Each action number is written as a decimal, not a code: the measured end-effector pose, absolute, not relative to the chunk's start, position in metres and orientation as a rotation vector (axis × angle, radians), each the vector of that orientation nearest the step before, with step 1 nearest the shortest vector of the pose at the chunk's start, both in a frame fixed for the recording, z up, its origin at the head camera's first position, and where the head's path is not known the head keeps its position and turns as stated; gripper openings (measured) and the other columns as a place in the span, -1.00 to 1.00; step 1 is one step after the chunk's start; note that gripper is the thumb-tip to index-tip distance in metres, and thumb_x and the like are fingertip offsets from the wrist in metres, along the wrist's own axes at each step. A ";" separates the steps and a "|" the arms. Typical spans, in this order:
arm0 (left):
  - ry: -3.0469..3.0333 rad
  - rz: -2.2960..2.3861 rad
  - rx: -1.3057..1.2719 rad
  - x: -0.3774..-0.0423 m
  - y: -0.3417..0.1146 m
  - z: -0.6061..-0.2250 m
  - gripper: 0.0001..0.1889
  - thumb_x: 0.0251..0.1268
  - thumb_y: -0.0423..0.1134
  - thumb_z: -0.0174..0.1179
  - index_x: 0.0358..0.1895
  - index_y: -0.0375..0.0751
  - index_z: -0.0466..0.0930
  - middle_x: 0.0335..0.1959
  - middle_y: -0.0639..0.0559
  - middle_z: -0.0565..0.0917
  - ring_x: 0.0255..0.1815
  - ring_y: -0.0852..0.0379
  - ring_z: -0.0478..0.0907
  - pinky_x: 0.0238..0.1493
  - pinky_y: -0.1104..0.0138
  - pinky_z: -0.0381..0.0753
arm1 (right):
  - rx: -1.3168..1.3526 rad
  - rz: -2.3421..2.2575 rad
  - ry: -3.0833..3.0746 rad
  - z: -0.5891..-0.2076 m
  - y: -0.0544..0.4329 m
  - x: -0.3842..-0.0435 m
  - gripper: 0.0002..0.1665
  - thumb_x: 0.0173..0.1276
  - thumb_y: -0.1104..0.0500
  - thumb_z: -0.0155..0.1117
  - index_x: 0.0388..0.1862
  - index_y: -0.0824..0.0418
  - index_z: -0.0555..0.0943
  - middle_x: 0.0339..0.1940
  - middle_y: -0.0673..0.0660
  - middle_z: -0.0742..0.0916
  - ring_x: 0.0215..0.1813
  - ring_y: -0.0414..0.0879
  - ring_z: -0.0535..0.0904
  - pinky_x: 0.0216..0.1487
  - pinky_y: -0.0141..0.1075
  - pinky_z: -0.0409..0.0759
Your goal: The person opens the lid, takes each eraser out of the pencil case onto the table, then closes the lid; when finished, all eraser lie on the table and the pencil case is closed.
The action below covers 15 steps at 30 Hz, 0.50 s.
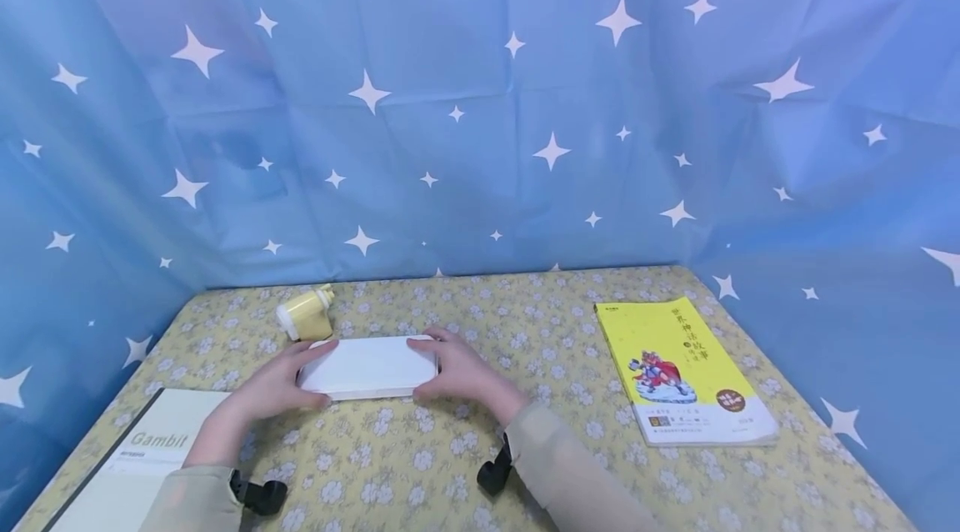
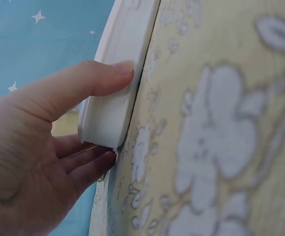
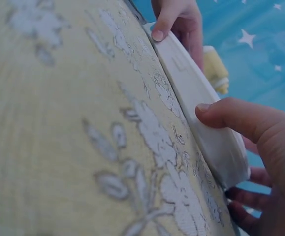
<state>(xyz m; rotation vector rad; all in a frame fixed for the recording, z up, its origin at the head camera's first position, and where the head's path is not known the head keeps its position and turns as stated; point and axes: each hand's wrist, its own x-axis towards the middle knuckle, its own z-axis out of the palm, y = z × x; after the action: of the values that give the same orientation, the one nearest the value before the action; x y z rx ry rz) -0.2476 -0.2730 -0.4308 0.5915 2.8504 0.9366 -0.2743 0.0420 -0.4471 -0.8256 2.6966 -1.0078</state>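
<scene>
A flat white rectangular box (image 1: 367,367) lies level at the table's middle, its long side facing me. My left hand (image 1: 279,383) grips its left end, and my right hand (image 1: 467,372) grips the right end. In the left wrist view, the thumb presses the near side wall of the box (image 2: 105,115) while the fingers curl round its end. From the right wrist, my right thumb (image 3: 208,110) also lies on that near side, with fingers behind the end. The box's lower edge is right at the tablecloth.
Just behind the box stands a yellow-and-white bottle-like object (image 1: 306,315). A white pad marked "Gambit" (image 1: 176,419) lies at the left front, partly under my left forearm. On the right is a yellow book (image 1: 675,365). A blue star-patterned curtain (image 1: 450,157) encloses the flowered table (image 1: 375,465).
</scene>
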 end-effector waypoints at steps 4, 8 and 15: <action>2.842 0.945 0.599 -0.247 -0.273 -0.432 -0.06 -0.01 0.00 0.48 0.44 -0.29 0.26 0.36 -0.56 0.14 0.27 -0.55 0.18 0.09 -0.29 0.26 | -0.828 -0.889 2.762 -0.445 0.038 -0.270 -0.01 0.02 0.00 0.53 0.47 0.00 0.34 0.52 0.16 0.23 0.49 0.11 0.12 0.30 0.04 0.27; 2.860 0.934 0.598 -0.248 -0.272 -0.432 -0.06 -0.01 0.01 0.48 0.44 -0.29 0.26 0.36 -0.57 0.13 0.27 -0.55 0.18 0.10 -0.28 0.26 | -0.894 -0.693 2.843 -0.436 0.029 -0.268 -0.02 0.04 0.00 0.52 0.47 0.01 0.35 0.51 0.16 0.27 0.49 0.10 0.13 0.35 0.05 0.18; 2.927 0.833 0.581 -0.247 -0.270 -0.432 -0.06 -0.08 0.05 0.50 0.41 -0.25 0.33 0.32 -0.56 0.23 0.20 -0.49 0.32 0.04 -0.20 0.38 | -1.045 -0.382 2.858 -0.427 0.013 -0.272 -0.04 0.09 -0.05 0.48 0.48 -0.07 0.32 0.46 0.18 0.34 0.46 0.11 0.20 0.37 -0.04 0.18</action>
<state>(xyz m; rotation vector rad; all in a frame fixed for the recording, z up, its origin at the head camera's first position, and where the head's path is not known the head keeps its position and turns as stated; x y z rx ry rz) -0.2473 -0.2699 -0.4321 0.5810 2.9275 0.8329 -0.2720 0.0133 -0.4274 -1.0452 2.8578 -0.3823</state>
